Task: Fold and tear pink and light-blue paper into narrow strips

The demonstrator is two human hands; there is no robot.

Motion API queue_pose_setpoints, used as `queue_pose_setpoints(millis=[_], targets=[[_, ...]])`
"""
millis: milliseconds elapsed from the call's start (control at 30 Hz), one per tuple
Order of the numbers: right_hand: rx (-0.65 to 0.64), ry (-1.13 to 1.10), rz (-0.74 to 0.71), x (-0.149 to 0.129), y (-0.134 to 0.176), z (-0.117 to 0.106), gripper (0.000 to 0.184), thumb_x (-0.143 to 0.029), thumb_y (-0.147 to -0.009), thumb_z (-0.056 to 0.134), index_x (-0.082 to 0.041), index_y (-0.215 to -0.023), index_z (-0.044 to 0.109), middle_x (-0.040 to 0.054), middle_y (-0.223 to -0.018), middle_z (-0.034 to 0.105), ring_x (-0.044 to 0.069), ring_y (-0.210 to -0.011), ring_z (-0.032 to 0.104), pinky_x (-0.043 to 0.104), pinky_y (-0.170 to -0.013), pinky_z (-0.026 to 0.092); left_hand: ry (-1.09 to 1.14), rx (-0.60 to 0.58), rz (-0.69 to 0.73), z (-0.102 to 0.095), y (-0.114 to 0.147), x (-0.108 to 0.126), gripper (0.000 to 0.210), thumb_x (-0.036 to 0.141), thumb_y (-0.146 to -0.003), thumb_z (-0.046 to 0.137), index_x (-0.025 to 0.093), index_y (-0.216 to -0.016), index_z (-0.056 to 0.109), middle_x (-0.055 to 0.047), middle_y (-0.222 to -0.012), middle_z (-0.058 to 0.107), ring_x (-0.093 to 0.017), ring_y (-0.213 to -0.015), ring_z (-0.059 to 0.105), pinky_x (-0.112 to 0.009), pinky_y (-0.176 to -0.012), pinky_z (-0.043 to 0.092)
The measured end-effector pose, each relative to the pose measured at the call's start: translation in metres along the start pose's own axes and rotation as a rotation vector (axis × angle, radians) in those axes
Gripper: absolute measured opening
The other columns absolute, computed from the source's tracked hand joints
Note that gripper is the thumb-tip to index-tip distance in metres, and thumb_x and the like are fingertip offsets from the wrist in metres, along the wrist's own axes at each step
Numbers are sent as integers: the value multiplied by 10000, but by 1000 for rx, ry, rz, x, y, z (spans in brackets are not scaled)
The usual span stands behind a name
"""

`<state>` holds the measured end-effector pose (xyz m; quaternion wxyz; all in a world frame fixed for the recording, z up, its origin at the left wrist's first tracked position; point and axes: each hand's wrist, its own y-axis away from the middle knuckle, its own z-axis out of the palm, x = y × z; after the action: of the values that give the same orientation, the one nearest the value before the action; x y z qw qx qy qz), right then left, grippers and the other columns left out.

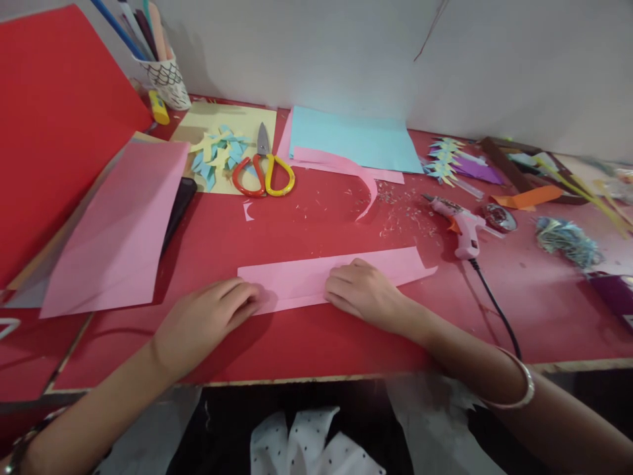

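- the pink paper strip [291, 284] lies on the red tabletop [306, 349], near its front edge; its long axis runs left to right, the right end slightly farther from the person than the left.
- its right end narrows to a pointed corner, aimed right.
- the left hand [212, 310] is at the strip's left end, fingers curled and touching the paper; i cannot tell whether they pinch it.
- the right hand [363, 290] rests on the strip, right of its middle, fingers bent and close together; any grip beneath them is hidden.
- a stretch of strip shows between the 2 hands, and the pointed end reaches past the right hand.
- at the back left, a white patterned cup [165, 79] holds several pens [119, 30], 1 of them blue.
- at the back right, a brown tray [500, 165] holds paper pieces; an orange paper piece [534, 196] lies at its near side.
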<state>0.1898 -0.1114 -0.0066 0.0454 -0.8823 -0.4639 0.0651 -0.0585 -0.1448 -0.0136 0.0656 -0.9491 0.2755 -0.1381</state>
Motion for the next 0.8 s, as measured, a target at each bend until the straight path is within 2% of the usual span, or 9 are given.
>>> queue_pose_setpoints(millis=[133,233,333,433,533,667,800], targets=[[-1,-21,13,1,0,1,309,-221,-881,325,-165,-655,528,4,-641,557,107,-568,440,250,-582,252,123,-28,-52,-3,3,-3,443,448,-884,234,205,-766,585,-25,-757,669,-139,-679,625,-228,-587,468],[30,-35,9,0,1,0,299,-238,-876,331,-163,-667,531,11,-642,550,112,-576,434,249,-596,265,196,-36,-47,-3,3,2,349,440,-861,331,215,-855,596,-28,-828,654,-142,-746,616,-230,-627,468],[89,-25,-49,-3,3,-2,272,-258,-869,357,-155,-706,549,27,-663,549,125,-616,431,253,-620,277,199,34,17,2,3,10,308,353,-878,325,228,-913,605,-30,-856,647,-149,-796,601,-263,-691,461],[119,27,-117,-7,3,-3,241,-188,-869,362,-165,-738,563,22,-677,550,127,-633,411,258,-641,272,179,81,59,5,4,16,275,296,-877,344,218,-871,608,-28,-833,648,-150,-776,592,-282,-685,454],[71,44,-138,-10,0,-2,251,-145,-873,355,-188,-736,561,-1,-659,536,119,-614,386,258,-642,257,196,88,50,6,5,18,259,321,-861,385,194,-777,594,-31,-797,637,-149,-759,585,-283,-680,454],[13,6,-123,-10,-6,1,273,-240,-895,354,-193,-715,553,-11,-661,543,113,-623,408,263,-630,244,206,92,6,4,3,16,333,337,-873,346,182,-662,552,-25,-708,606,-131,-674,567,-259,-633,446],[-37,-67,-30,-11,-11,3,293,-263,-895,351,-175,-698,548,-4,-678,566,103,-633,449,260,-619,239,225,92,-65,3,2,15,318,326,-863,353,182,-615,488,-15,-654,559,-123,-623,537,-245,-585,428]])
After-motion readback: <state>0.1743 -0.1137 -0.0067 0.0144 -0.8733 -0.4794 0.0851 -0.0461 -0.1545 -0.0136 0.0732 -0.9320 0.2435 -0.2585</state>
